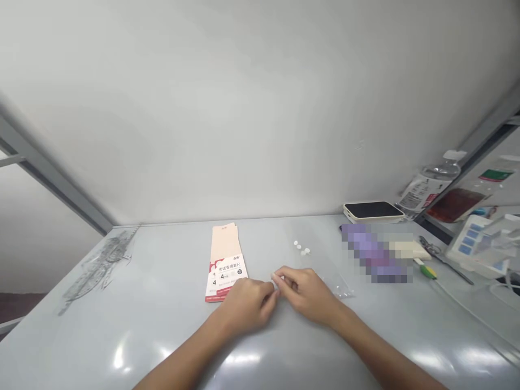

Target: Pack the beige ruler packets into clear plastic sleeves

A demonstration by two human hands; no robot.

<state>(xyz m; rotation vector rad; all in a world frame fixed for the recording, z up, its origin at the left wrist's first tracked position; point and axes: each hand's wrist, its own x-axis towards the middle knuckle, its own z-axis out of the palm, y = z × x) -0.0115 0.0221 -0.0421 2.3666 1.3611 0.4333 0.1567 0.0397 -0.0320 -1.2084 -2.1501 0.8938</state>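
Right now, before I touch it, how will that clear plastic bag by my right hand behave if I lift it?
The thin clear plastic bag will probably feel floppy and very light, since it lies flat on the glossy grey table. It may cling or slip on that smooth top.

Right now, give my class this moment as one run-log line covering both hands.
left hand: fingertips meeting right's | right hand: pinching something small, unclear | near: clear plastic bag, white discs, ruler-set packet

Glossy white tabletop (122, 346), matt paper sleeve (223, 260), thin clear plastic bag (335, 281)
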